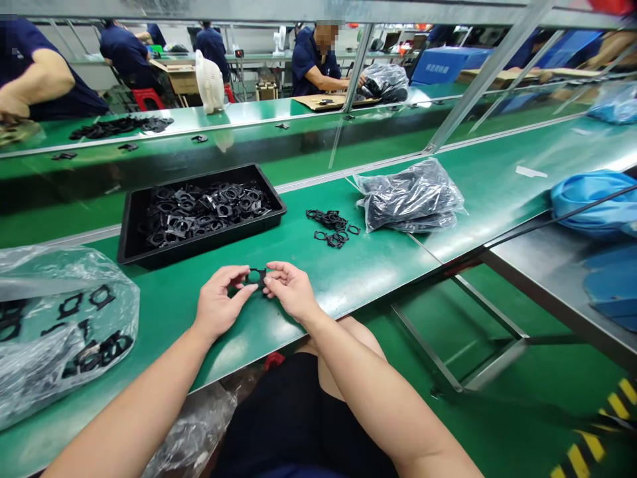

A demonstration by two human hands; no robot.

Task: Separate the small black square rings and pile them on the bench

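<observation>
Between my two hands is a small flat black plastic part with a round hole, a ring bracket, held just above the green table. My left hand pinches its left edge with thumb and fingers. On the opposite edge, my right hand grips it the same way. Behind my hands stands a black tray heaped with similar black brackets. To the right of the tray lies a small loose pile of thin black rings on the table.
A clear bag full of dark parts lies beyond the rings. At left, an open plastic bag holds more brackets. Metal posts rise behind the table edge. Across the conveyor, co-workers sit. A steel table stands at right.
</observation>
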